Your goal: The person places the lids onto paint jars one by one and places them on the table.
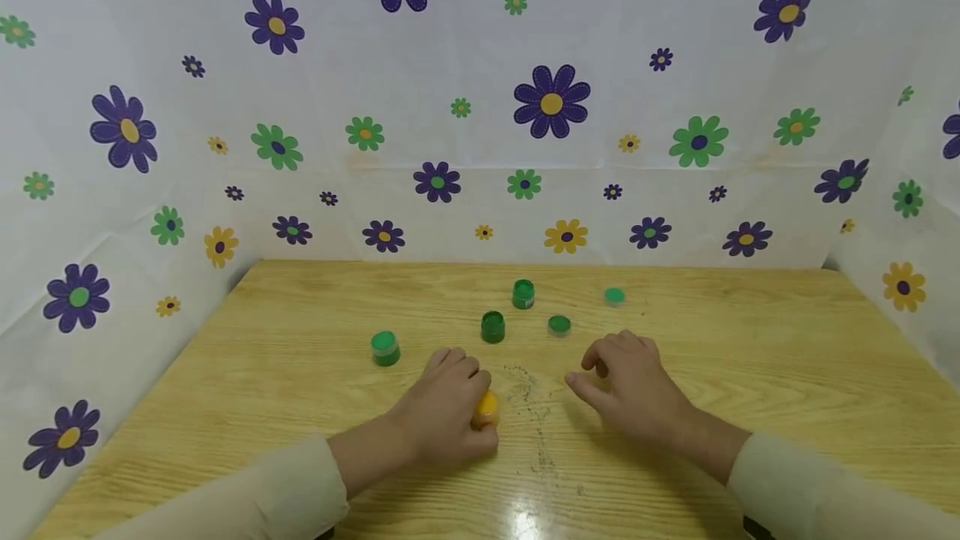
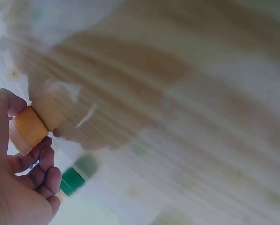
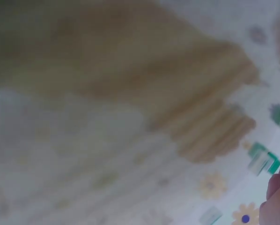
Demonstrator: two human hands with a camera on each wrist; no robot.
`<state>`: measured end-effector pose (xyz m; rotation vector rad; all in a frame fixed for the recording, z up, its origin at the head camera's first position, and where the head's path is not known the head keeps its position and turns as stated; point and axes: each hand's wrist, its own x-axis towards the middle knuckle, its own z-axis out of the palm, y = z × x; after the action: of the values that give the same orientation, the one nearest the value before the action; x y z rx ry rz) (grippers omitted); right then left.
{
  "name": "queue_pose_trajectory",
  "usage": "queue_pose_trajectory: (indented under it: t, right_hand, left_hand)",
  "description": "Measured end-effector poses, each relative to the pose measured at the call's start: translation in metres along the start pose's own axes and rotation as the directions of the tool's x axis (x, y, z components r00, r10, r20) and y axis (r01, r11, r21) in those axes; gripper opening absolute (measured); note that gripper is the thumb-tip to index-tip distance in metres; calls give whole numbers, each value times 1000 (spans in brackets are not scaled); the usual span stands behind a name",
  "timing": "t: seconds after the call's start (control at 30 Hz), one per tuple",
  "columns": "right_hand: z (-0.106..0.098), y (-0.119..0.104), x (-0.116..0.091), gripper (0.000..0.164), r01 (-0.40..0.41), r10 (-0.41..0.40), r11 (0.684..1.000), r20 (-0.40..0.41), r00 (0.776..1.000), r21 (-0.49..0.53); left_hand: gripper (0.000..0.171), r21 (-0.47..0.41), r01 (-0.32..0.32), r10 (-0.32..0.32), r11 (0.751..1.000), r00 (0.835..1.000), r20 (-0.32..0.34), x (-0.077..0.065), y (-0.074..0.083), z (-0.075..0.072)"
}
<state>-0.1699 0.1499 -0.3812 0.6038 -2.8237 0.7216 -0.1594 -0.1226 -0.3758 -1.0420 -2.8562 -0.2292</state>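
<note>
A small jar of yellow-orange paint [image 1: 487, 408] stands on the wooden table, its orange body [image 2: 31, 127] clear in the left wrist view. My left hand [image 1: 446, 411] grips it between thumb and fingers, hiding part of it from the head camera. To the right, my right hand [image 1: 630, 382] hovers over the table with loosely bent fingers, holding nothing. Only the edge of that hand [image 3: 276, 199] shows in the right wrist view. Nearest beyond the hands are an uncapped dark green jar [image 1: 492, 327] and a green lid [image 1: 559, 325].
A capped green jar [image 1: 386, 348] stands left of the left hand. Farther back are another uncapped green jar [image 1: 523, 294] and a lighter green lid [image 1: 615, 297]. Dark specks [image 1: 534, 407] streak the table between the hands. A flowered white cloth [image 1: 465, 48] surrounds the table's back and sides.
</note>
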Motion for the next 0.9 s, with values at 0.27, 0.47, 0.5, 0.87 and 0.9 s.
queue_pose_trajectory:
  t: [0.27, 0.47, 0.5, 0.87, 0.9]
  right_hand:
    - [3, 13, 24, 31, -73, 74, 997, -36, 997, 33]
    - [6, 19, 42, 35, -124, 128, 988, -43, 991, 87]
    - [7, 20, 44, 36, -138, 142, 985, -37, 989, 100]
    - [11, 23, 66, 45, -229, 226, 971, 38, 973, 66]
    - [11, 23, 68, 46, -230, 227, 972, 45, 973, 58]
  left_hand:
    - [23, 24, 105, -105, 994, 994, -7, 5, -29, -2]
    - [29, 71, 177, -177, 982, 984, -7, 11, -49, -6]
    - [29, 81, 187, -187, 979, 982, -7, 12, -52, -6]
    - [37, 220, 339, -350, 915, 937, 14, 30, -86, -10]
    - [39, 231, 354, -366, 906, 930, 12, 31, -88, -11]
